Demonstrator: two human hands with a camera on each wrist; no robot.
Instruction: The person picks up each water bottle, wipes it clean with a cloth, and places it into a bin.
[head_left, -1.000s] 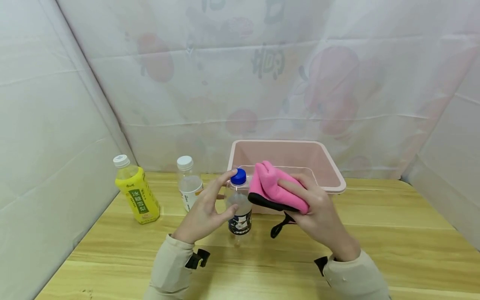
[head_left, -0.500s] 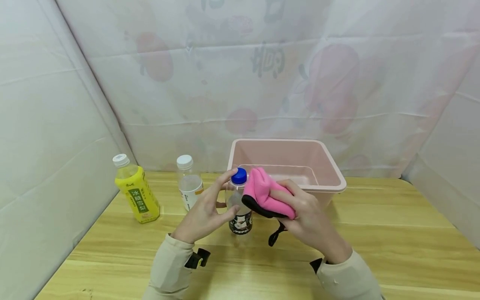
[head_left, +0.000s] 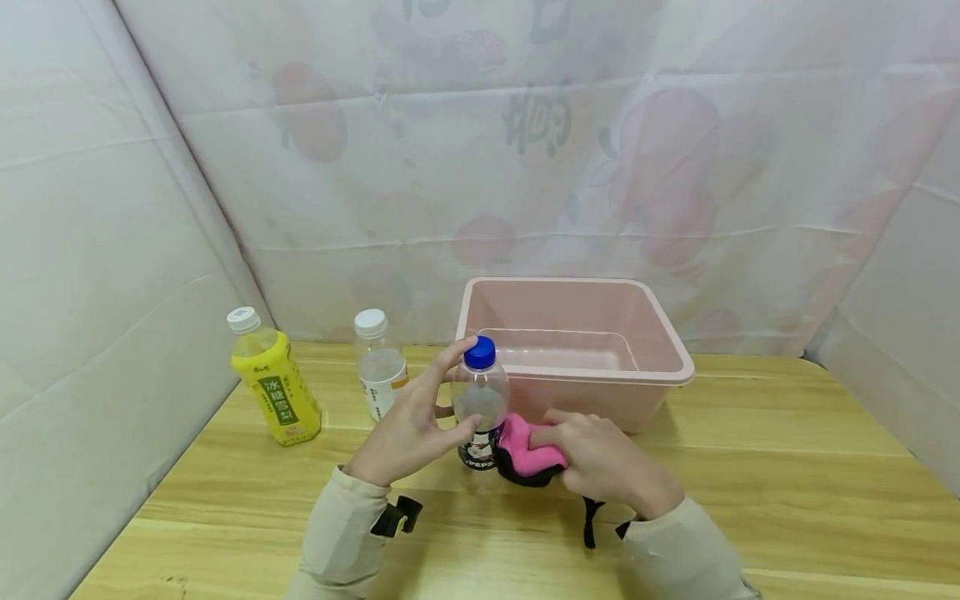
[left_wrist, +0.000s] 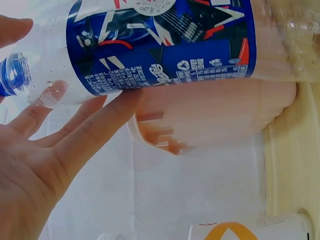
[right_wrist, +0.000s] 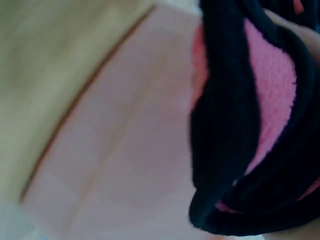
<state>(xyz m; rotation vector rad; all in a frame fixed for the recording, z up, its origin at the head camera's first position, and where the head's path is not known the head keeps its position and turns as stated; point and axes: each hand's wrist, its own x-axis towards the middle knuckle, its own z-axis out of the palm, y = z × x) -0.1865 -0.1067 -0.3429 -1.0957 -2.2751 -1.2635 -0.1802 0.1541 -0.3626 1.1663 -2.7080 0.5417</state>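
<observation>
A clear plastic Pepsi bottle [head_left: 480, 400] with a blue cap and dark label stands on the table in the head view. My left hand [head_left: 412, 417] holds it from the left, one finger at the cap and the thumb against its side. The left wrist view shows fingers [left_wrist: 95, 120] along the bottle's blue label [left_wrist: 165, 45]. My right hand [head_left: 611, 458] grips a bunched pink cloth [head_left: 528, 454] with black trim and a black loop [head_left: 590, 521]. This cloth sits against the bottle's lower right side, by the label. Black edging [right_wrist: 225, 110] fills the right of the right wrist view.
A pale pink plastic tub [head_left: 585, 387] stands right behind the bottle. To the left are a bottle with a white cap and white label [head_left: 381, 371] and a yellow-labelled drink bottle [head_left: 276, 387]. White printed sheeting [head_left: 480, 167] walls in the wooden table [head_left: 750, 467].
My right hand has brought the pink cloth down and left, from near the cap to the bottle's lower side. The left hand and bottle have stayed nearly still.
</observation>
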